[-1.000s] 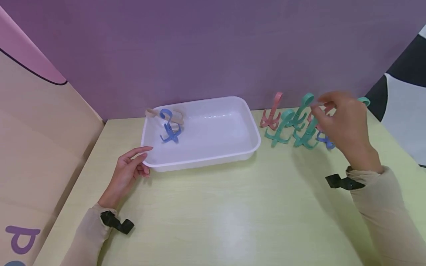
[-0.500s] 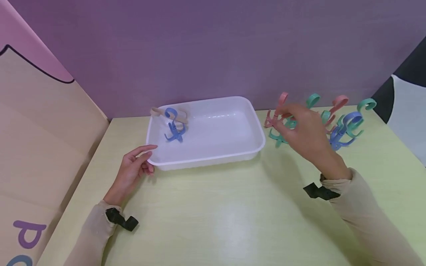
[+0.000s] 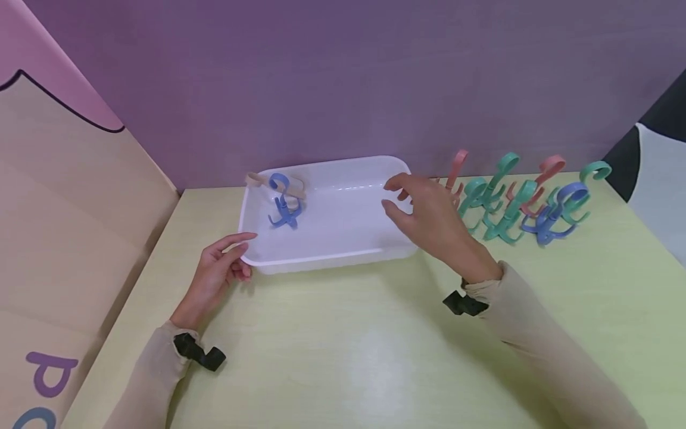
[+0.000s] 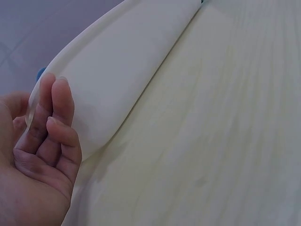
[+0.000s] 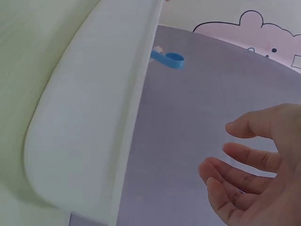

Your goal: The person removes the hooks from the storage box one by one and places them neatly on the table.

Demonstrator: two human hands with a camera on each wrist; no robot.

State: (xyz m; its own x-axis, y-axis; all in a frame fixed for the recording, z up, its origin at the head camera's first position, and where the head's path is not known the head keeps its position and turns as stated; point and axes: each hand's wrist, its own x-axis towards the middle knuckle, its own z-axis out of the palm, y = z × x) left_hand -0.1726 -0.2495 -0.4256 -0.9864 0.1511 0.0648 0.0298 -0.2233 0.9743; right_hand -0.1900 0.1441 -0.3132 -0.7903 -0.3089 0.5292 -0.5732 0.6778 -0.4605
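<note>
My left hand (image 3: 214, 271) grips the near left corner of a white plastic tray (image 3: 332, 260), its thumb and fingers on either side of the rim. A blue claw hook (image 3: 284, 213) and a beige hook (image 3: 292, 189) are inside the tray at its left end. My right hand (image 3: 431, 217) hovers over the tray's right rim with thumb and fingers parted and nothing between them. In the right wrist view the same right hand (image 5: 256, 165) is beside the tray, with the blue hook's curl showing past the rim.
Right of the tray, several claw hooks stand on the table (image 3: 343, 339): green hooks (image 3: 504, 223), a pink hook (image 3: 549, 170), another pink hook (image 3: 458, 167) partly behind my right hand, and a blue hook (image 3: 549, 223). A purple wall (image 3: 343, 83) rises behind them.
My right hand has moved left, from above the standing hooks past the left pink hook to the tray's right side. My left hand stays on the tray's corner. The head view has shifted slightly.
</note>
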